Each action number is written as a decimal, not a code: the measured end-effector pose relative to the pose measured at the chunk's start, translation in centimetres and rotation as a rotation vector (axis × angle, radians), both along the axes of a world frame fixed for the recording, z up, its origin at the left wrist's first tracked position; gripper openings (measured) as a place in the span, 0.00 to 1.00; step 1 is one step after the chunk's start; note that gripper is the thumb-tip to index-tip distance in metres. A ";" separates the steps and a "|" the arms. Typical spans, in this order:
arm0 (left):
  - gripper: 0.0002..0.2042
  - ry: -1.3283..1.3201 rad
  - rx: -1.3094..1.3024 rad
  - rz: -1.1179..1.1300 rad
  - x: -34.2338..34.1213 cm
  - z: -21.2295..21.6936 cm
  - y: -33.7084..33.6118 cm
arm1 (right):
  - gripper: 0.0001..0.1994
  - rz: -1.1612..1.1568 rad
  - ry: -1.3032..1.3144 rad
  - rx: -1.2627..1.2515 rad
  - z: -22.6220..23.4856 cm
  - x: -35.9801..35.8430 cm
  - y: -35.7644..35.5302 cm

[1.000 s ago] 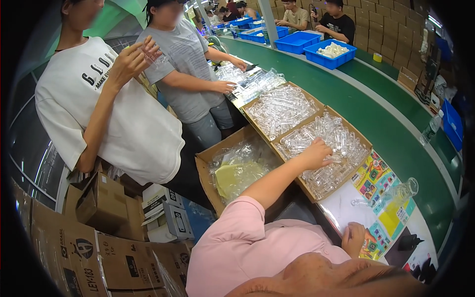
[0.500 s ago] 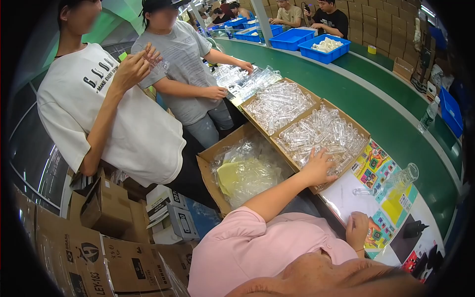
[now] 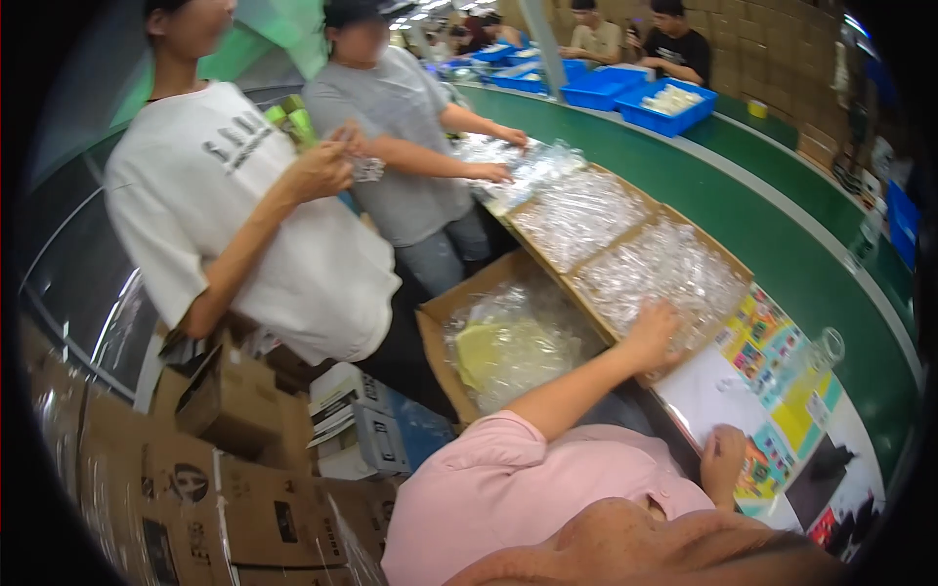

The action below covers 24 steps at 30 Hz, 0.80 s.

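Observation:
My left hand (image 3: 657, 334) lies on the clear plastic packets at the near edge of a cardboard box (image 3: 735, 262) full of them; its fingers are spread and I see nothing gripped. My pink-sleeved arm reaches out to it from the lower edge. My right hand (image 3: 723, 457) rests with loosely bent fingers on white and coloured printed sheets (image 3: 772, 361) on the green table (image 3: 782, 210), holding nothing. A second box of clear packets (image 3: 576, 213) stands just behind the first.
A lower open box (image 3: 440, 317) lined with plastic holds something yellow. Two people stand at the left, one handling packets further along the table. Blue bins (image 3: 664, 103) and seated workers are at the back. Stacked cartons (image 3: 225, 488) fill the lower left.
My left hand has drawn back from the middle of the packet box to its near edge. My right hand stays on the sheets. The person in white lowered a raised hand.

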<state>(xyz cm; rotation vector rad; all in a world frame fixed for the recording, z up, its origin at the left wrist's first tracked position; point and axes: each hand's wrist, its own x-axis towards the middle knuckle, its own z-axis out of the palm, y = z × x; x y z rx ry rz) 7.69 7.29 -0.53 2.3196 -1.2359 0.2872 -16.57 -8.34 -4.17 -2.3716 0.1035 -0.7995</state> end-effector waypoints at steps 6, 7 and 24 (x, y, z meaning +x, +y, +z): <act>0.22 0.013 -0.255 -0.122 -0.7 -0.1 0.4 | 0.02 0.026 0.018 0.025 -1.7 -0.5 -1.0; 0.22 0.110 -0.252 -0.123 -0.9 0.2 0.3 | 0.02 0.033 0.011 0.031 -1.9 -0.4 -1.1; 0.26 0.115 -0.044 -0.229 -1.0 2.3 0.4 | 0.02 0.054 -0.031 0.007 -1.8 -0.1 -1.0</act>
